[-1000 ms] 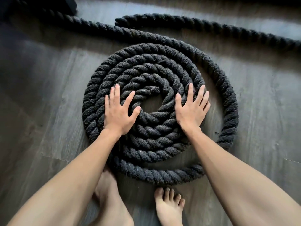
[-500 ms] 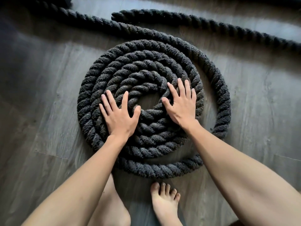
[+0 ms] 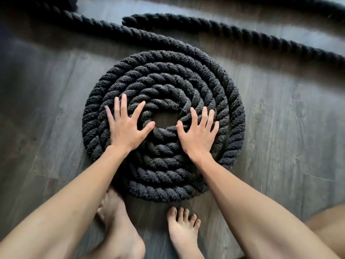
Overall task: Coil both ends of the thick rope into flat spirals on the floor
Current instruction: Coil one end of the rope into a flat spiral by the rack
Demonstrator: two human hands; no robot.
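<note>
A thick black twisted rope lies wound into a flat spiral (image 3: 164, 75) of several turns on the grey wooden floor (image 3: 283, 128), with a small bare gap at its middle. My left hand (image 3: 127, 128) presses flat on the spiral's left inner turns, fingers spread and straight. On the right inner turns my right hand (image 3: 197, 133) lies flat the same way. The rope leaves the spiral at the top and runs off to the upper left (image 3: 89, 25). The rope's other end (image 3: 134, 18) lies loose and uncoiled, stretching away to the right (image 3: 270, 41).
My two bare feet (image 3: 183, 228) stand on the floor just below the spiral's near edge, the left one (image 3: 115, 217) partly under my left forearm. A dark object (image 3: 71, 1) sits at the top left corner.
Both hands turned the spiral and slid across it; the loose outer turn on the right has closed in against the coil, so the spiral is tighter. The view has moved closer.
</note>
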